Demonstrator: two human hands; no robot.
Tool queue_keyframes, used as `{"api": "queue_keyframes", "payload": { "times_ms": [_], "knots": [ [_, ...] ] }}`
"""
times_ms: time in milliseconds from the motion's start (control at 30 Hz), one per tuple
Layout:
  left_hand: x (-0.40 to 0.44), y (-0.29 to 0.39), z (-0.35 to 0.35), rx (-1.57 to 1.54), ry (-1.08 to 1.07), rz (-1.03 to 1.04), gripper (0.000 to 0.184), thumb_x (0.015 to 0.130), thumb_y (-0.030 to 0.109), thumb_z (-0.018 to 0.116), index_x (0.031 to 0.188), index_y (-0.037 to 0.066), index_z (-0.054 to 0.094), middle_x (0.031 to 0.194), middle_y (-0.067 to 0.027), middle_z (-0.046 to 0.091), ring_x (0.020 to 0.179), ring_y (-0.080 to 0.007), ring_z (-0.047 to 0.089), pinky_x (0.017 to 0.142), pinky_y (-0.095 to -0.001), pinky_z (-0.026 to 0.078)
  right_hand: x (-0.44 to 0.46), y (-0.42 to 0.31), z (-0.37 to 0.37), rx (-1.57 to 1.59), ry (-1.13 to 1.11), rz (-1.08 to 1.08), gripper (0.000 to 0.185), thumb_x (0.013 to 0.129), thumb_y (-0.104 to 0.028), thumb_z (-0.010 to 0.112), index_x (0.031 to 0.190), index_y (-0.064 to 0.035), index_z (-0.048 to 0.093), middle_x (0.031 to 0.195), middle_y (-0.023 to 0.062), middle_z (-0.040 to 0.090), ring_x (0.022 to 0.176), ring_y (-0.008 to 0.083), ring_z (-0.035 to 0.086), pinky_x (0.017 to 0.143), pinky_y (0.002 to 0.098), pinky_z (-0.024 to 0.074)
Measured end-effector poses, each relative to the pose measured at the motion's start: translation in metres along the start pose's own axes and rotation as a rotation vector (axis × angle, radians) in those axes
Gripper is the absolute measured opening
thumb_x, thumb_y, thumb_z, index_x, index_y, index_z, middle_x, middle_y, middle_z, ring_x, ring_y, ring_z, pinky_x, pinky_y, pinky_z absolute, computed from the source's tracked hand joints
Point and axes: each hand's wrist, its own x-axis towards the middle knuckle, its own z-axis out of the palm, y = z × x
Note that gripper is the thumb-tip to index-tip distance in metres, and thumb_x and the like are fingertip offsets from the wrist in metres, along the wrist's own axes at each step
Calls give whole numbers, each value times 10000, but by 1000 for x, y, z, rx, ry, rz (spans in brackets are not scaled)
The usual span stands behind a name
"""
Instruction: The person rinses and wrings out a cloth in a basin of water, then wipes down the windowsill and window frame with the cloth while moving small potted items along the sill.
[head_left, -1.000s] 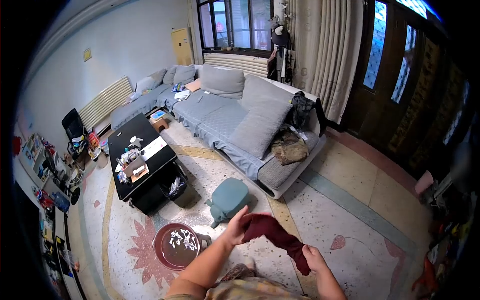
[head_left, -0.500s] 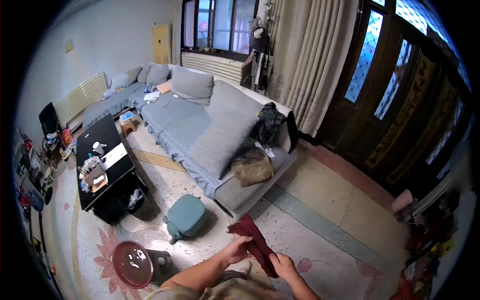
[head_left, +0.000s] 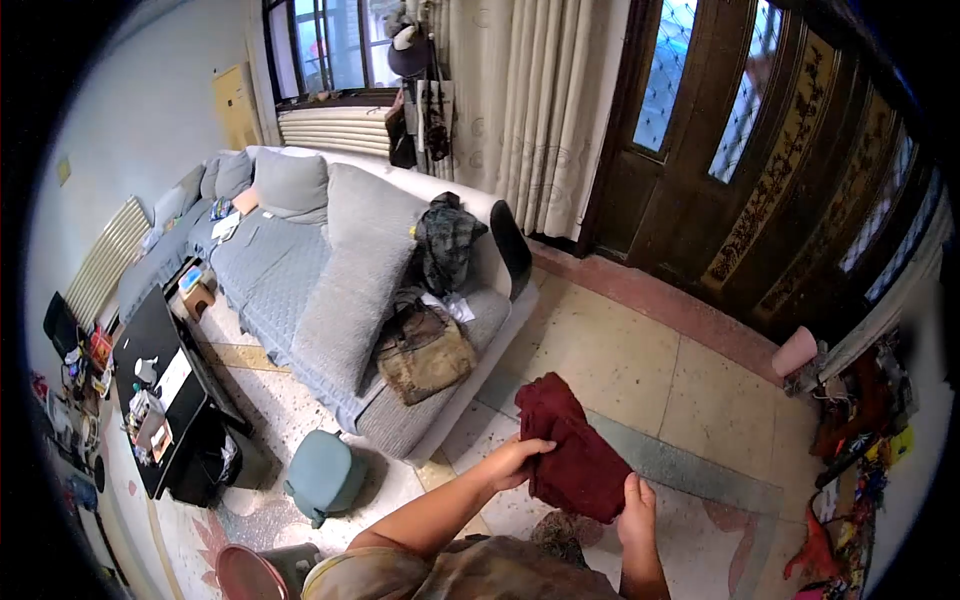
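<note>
A dark red cloth, bunched and partly folded, is held out in front of my body. My left hand grips its left edge, with the thumb lying on top of the fabric. At the lower right corner my right hand pinches the cloth, its thumb and fingers close together. Below the sleeves of a patterned top, both forearms are bare. The floor shows beneath the cloth.
A teal stool stands left of my arms, and a reddish basin is at the lower left. Ahead is a grey sofa with cushions and a brown bag. A black table stands left; a pink bin is right.
The view has swung to the right, so the sofa, stool and basin sit farther left. The cloth, narrow and drawn out before, is now spread wider between my hands.
</note>
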Motion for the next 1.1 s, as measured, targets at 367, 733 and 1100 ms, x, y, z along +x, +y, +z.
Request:
{"api": "queue_keyframes", "payload": {
  "times_ms": [367, 733, 1100],
  "knots": [
    [198, 59, 93, -150, -32, 162, 520, 882, 345, 501, 1286, 29, 416, 1267, -148, 487, 1186, -303, 446, 1046, -436, 298, 214, -102, -77, -264, -53, -102, 388, 949, -248, 420, 1149, 69, 524, 1117, 94, 578, 1012, 179, 530, 916, 301, 381],
    [364, 169, 34, 146, 261, 409, 438, 917, 334, 481, 1235, 33, 464, 1209, -70, 525, 1099, -234, 497, 964, -362, 367, 441, -125, -15, -109, -167, 59, 372, 931, -281, 474, 1056, 57, 569, 998, 53, 585, 905, 134, 508, 831, 270, 400],
    [489, 317, -9, 378, 503, 548, 373, 913, 344, 477, 1106, 31, 539, 1101, -102, 597, 1009, -248, 554, 874, -348, 416, 662, -133, 41, -84, -230, 189, 540, 925, -380, 456, 1222, 71, 455, 1220, 151, 516, 1106, 224, 506, 948, 327, 388]
  ]
}}
